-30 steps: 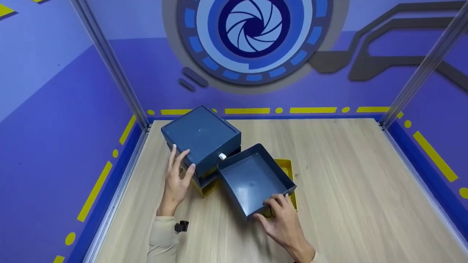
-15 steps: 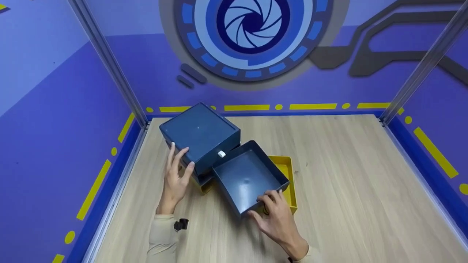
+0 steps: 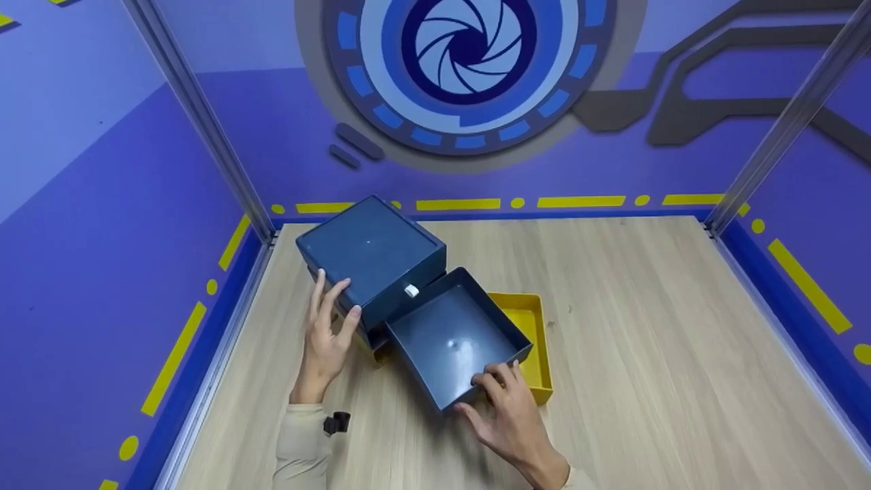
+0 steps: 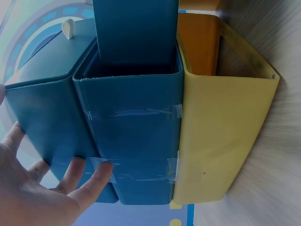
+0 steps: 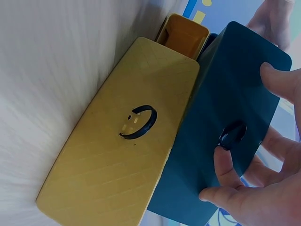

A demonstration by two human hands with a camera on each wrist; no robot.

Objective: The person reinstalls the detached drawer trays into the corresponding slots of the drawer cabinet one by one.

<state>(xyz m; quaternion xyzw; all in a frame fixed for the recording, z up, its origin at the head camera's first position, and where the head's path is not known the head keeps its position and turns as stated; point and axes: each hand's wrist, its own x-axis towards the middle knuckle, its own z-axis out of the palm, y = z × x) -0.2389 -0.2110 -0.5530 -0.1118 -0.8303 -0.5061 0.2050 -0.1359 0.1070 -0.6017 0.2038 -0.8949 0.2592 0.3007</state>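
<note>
A stacked drawer unit stands at the left, with a dark blue top drawer [image 3: 371,248] showing a white pull tab. From the middle tier, a dark blue drawer [image 3: 452,340] sticks out at an angle to the right. My right hand [image 3: 514,422] grips its front wall; in the right wrist view the fingertips [image 5: 223,162] touch near a dark ring pull. My left hand [image 3: 328,344] rests on the unit's side, fingers fairly straight and spread. Below lies a yellow drawer [image 3: 543,354], partly hidden by the blue one, beside the unit's yellow bottom tier [image 4: 221,136].
Wood-grain table [image 3: 653,354] extends to the right and front. Metal posts and printed blue walls [image 3: 231,136] enclose the left, back and right. Clear tape [image 4: 141,112] crosses the unit's side. A dark ring pull [image 5: 146,123] sits on the yellow drawer's front.
My right hand has shifted the blue drawer leftward, and more of the yellow drawer shows. My left hand has stayed on the unit.
</note>
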